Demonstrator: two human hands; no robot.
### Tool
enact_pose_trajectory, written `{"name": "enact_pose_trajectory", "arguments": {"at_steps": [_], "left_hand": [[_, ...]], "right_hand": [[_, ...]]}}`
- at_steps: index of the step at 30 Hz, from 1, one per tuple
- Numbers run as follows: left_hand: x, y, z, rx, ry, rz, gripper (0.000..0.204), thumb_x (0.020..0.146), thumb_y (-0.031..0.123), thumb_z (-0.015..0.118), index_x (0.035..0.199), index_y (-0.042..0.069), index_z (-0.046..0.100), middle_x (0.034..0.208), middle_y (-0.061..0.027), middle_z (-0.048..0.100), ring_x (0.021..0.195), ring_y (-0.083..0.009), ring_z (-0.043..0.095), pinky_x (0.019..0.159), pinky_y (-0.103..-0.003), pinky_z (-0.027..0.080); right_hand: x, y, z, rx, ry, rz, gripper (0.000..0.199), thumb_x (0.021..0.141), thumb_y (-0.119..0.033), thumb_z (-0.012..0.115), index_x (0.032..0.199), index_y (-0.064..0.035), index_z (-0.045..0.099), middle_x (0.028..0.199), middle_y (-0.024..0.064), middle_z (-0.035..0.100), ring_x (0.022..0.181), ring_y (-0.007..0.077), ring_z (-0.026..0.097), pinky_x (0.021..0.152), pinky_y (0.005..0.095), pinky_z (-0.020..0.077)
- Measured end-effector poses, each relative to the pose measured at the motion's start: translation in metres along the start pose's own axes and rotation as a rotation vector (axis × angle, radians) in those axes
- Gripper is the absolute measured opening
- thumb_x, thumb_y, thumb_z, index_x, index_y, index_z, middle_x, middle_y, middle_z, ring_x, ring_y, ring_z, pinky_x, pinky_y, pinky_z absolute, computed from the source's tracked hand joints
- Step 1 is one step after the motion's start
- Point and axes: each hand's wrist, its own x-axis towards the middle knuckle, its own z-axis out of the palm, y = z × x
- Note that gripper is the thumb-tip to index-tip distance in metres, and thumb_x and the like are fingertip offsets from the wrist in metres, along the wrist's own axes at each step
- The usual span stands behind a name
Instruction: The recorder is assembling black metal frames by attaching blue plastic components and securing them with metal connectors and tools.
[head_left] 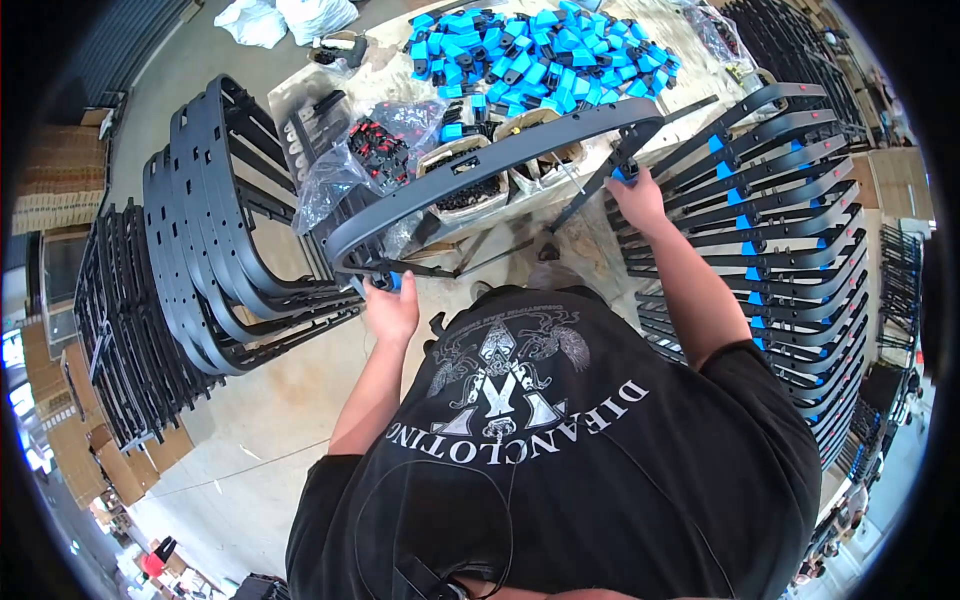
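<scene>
The left hand (392,308) has its grip closed on one end of a long curved black frame (480,165); the right hand (638,198) has its grip closed on the other end, by a blue clip (624,174). The frame arches from one grip to the other, above the worktop (590,225). Beyond both grips lie heaped blue parts (540,50). Outside the right grip stand stacked frames (770,200).

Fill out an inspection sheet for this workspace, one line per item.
Surface: cluttered pale worktable.
Job's things: long curved dark grey plastic frame, held across the table.
Clutter: pile of small blue and black plastic clips; clear bag of red and black parts; tubs of black fasteners.
Hands: left hand and right hand each grip a frame end.
Cables: nothing seen.
Surroundings: stacked bare frames left; frames with blue clips right.
</scene>
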Motion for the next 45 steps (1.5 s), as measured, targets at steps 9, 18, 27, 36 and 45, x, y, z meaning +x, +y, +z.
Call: {"name": "enact_pose_trajectory", "arguments": {"at_steps": [9,18,27,36,45], "left_hand": [[0.009,0.039,0.015,-0.082,0.217,-0.172,0.054,0.086,0.027,0.077,0.123,-0.008,0.058,0.106,-0.0172,0.072,0.095,-0.0254,0.07,0.087,-0.036,0.054],[0.024,-0.01,0.007,-0.032,0.092,-0.288,0.045,0.081,0.02,0.074,0.115,-0.006,0.061,0.096,-0.0151,0.074,0.084,-0.0221,0.073,0.079,-0.035,0.056],[0.017,0.011,-0.011,-0.135,-0.214,-0.518,0.02,0.079,0.018,0.071,0.08,-0.002,0.07,0.076,-0.0113,0.071,0.067,-0.022,0.068,0.061,-0.037,0.055],[0.042,0.058,-0.051,-0.654,-0.562,-1.264,0.031,0.089,0.027,0.076,0.076,0.013,0.051,0.06,0.001,0.047,0.05,-0.0099,0.045,0.038,-0.023,0.033],[0.012,0.047,-0.039,-0.323,-0.341,-0.84,0.021,0.087,0.02,0.075,0.088,0.005,0.061,0.071,-0.0037,0.058,0.057,-0.0123,0.054,0.04,-0.032,0.037]], "right_hand": [[0.025,0.003,0.01,0.229,-0.1,0.039,0.06,0.079,-0.045,0.082,0.119,-0.0029,0.067,0.106,0.0197,0.073,0.101,0.0304,0.071,0.09,0.0397,0.0529],[0.042,0.01,-0.01,-0.148,-0.197,-0.214,0.058,0.08,-0.04,0.075,0.118,0.0018,0.065,0.097,0.0198,0.074,0.091,0.0319,0.072,0.083,0.0407,0.055],[0.04,0.013,-0.011,0.492,-0.511,-0.019,0.028,0.081,-0.026,0.075,0.092,-0.0029,0.065,0.076,0.0125,0.065,0.066,0.0235,0.064,0.064,0.0367,0.0497],[0.007,-0.075,-0.097,0.444,-0.748,0.556,0.029,0.081,-0.027,0.082,0.074,-0.0117,0.058,0.063,-0.0014,0.047,0.045,0.01,0.04,0.041,0.027,0.0265],[0.009,-0.071,-0.104,0.609,-0.723,0.586,0.036,0.086,-0.032,0.078,0.076,-0.009,0.053,0.064,0.0001,0.047,0.043,0.0085,0.036,0.037,0.0252,0.0228]]}}
